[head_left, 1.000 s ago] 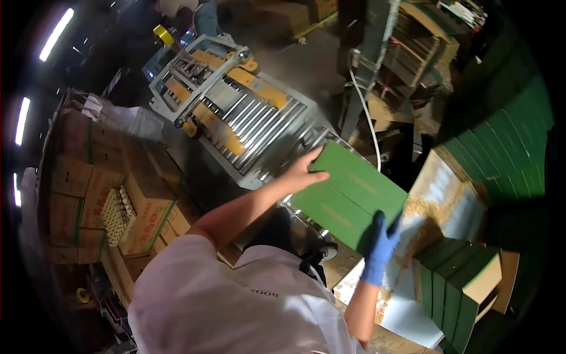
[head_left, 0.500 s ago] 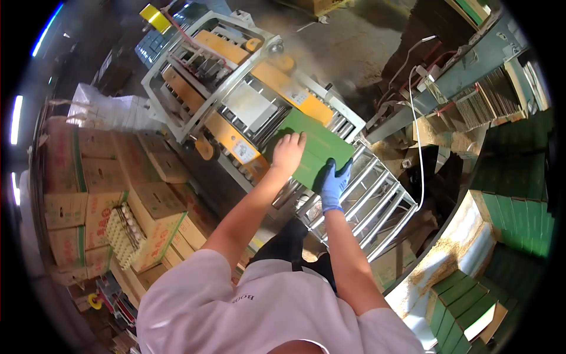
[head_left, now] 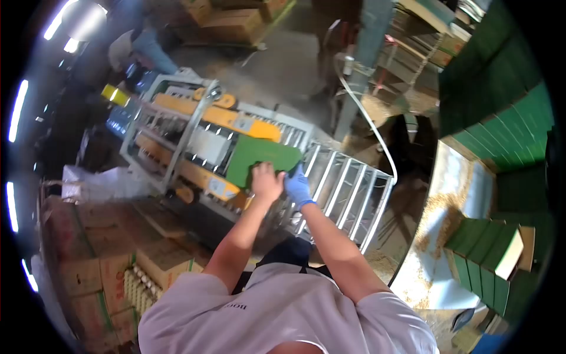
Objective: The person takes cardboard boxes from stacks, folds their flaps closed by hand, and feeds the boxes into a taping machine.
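Note:
A flat green box (head_left: 259,154) lies on the conveyor of the machine, partly between its two yellow side rails. My left hand (head_left: 267,182), bare, rests on the near edge of its top with fingers out over the surface. In a blue glove, my right hand (head_left: 299,186) is at the box's right end, its fingers touching the corner, not wrapped round it. The box's underside is hidden.
A metal roller frame (head_left: 339,189) extends right from the machine (head_left: 200,127). Printed cartons (head_left: 118,271) and egg trays (head_left: 141,286) stand at left. Green boxes (head_left: 483,248) are stacked at right beside a chaff-strewn sheet (head_left: 433,236). A person (head_left: 147,50) is behind the machine.
The view has turned right. The green box has slid left, further in between the yellow rails, with both hands following. My hands are closer together.

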Available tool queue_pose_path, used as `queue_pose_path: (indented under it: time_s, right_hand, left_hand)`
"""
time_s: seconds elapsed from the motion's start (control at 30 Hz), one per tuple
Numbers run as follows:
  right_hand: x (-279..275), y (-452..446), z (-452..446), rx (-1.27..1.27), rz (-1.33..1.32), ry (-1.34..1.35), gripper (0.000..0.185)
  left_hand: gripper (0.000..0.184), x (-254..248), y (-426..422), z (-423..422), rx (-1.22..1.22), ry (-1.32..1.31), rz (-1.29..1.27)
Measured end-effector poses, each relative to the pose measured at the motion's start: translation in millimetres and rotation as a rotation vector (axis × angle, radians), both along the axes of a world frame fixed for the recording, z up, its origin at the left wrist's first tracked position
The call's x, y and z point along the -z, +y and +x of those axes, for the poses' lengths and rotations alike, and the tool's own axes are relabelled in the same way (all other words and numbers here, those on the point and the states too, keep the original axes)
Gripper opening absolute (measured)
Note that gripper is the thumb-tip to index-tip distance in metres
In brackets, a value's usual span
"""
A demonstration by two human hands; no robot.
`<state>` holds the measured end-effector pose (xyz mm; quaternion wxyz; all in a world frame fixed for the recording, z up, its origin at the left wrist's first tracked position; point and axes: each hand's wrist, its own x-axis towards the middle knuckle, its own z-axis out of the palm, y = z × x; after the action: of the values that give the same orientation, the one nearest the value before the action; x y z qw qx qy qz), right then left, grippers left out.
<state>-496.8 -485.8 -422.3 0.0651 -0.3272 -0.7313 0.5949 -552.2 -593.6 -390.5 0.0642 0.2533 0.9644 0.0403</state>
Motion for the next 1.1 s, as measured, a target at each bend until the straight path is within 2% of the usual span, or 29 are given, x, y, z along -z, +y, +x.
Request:
queue_pose_path:
  time_s: [0.03, 0.1, 0.2, 0.3, 0.33, 0.43, 0.47, 0.5, 0.53, 0.57, 0.6, 0.63, 0.67, 0.7, 0.73, 0.8, 0.83, 0.87, 0.9, 0.93, 0.97, 1.0, 1.03, 1.1]
  right_hand:
    - [-11.9, -1.5, 5.1, 0.023, 0.033, 0.02, 0.066]
    - [1.0, -9.4, 2.9, -0.037, 0.067, -0.169, 0.063]
    - [-14.8, -37.3, 0.1, 0.001, 0.131, -0.056, 0.053]
    - [-10.2, -46.1, -18.7, -0.085, -0.055, -0.059, 0.046]
    - [-1.7, -48.7, -22.6, -0.083, -0.171, 0.118, 0.043]
    - [16.6, -40.2, -5.0, -0.161, -0.236, -0.016, 0.042]
    - [25.9, -35.0, 15.6, -0.073, -0.319, 0.139, 0.045]
    - [11.4, -26.9, 49.8, -0.116, -0.272, 0.01, 0.053]
    - [-3.4, -10.7, 86.8, -0.087, -0.203, -0.101, 0.053]
    - [-18.9, 8.0, 123.2, -0.063, -0.14, -0.215, 0.054]
    - [-35.0, 28.6, 160.8, -0.041, -0.087, -0.329, 0.054]
    - [-67.4, 41.4, 210.4, 0.117, 0.003, -0.23, 0.049]
    - [-109.6, 65.8, 256.2, 0.214, -0.155, -0.1, 0.041]
    - [-108.1, 74.0, 307.8, 0.494, -0.232, -0.099, 0.034]
    - [-128.5, 89.5, 362.3, 0.739, 0.068, -0.098, 0.035]
    - [-130.2, 115.8, 488.4, 1.137, 0.159, -0.072, 0.033]
    - [-152.2, 130.2, 534.5, 1.237, 0.445, -0.019, 0.039]
    - [-195.9, 143.3, 562.9, 1.22, 0.849, -0.208, 0.053]
    - [-218.3, 159.9, 603.5, 1.196, 0.999, -0.244, 0.071]
    - [-242.0, 174.6, 635.1, 1.185, 1.157, -0.389, 0.076]
    - [-265.9, 187.4, 656.5, 1.159, 1.303, -0.546, 0.081]
    - [-284.7, 202.9, 668.2, 1.133, 1.371, -0.542, 0.082]
    - [-302.6, 218.6, 680.2, 1.098, 1.444, -0.538, 0.083]
    - [-333.6, 248.0, 691.7, 0.925, 1.483, -0.588, 0.079]
  left_hand:
    - [0.068, 10.6, -1.8, 2.7, 0.0, -0.007, 0.066]
    - [0.065, 2.5, -7.0, 6.2, 0.021, 0.01, 0.059]
    - [0.061, -1.1, -23.9, -3.2, 0.005, 0.05, 0.151]
    - [0.056, -17.0, -44.2, -3.0, -0.026, 0.035, 0.268]
    - [0.055, -25.7, -42.4, -10.6, -0.016, 0.034, 0.315]
    - [0.051, -46.6, -39.6, -3.4, -0.014, -0.191, 0.406]
    - [0.044, -42.9, -33.8, 0.7, 0.042, -0.2, 0.348]
    - [0.039, -22.4, -31.6, 11.1, 0.098, -0.145, 0.461]
    - [0.037, -39.4, -17.0, 25.8, 0.158, -0.203, 0.483]
    - [0.032, -23.4, -1.0, 36.0, 0.279, -0.268, 0.624]
    - [0.027, -27.2, 19.5, 47.8, 0.288, -0.371, 0.64]
    - [0.024, -50.1, 42.9, 66.5, 0.344, -0.407, 0.634]
    - [0.024, -25.3, 61.5, 79.6, 0.416, -0.481, 0.66]
    - [0.024, -27.7, 85.5, 96.2, 0.497, -0.542, 0.654]
    - [0.026, -23.0, 113.5, 117.2, 0.534, -0.6, 0.609]
    - [0.031, -45.3, 164.7, 157.8, 0.639, -0.839, 0.636]
    - [0.038, -58.3, 195.6, 179.4, 0.675, -0.951, 0.655]
    - [0.045, -77.8, 225.4, 200.4, 0.742, -0.979, 0.789]
    - [0.052, -103.8, 260.4, 225.4, 0.823, -1.011, 0.907]
    - [0.063, -139.1, 296.8, 249.9, 0.919, -1.004, 0.968]
    - [0.065, -174.0, 332.5, 273.2, 1.095, -0.78, 1.029]
    - [0.061, -226.8, 360.4, 300.7, 1.225, -0.663, 0.981]
    - [0.055, -250.1, 402.6, 331.6, 1.438, -0.544, 1.034]
    - [0.05, -295.3, 475.0, 406.5, 1.766, -0.485, 1.005]
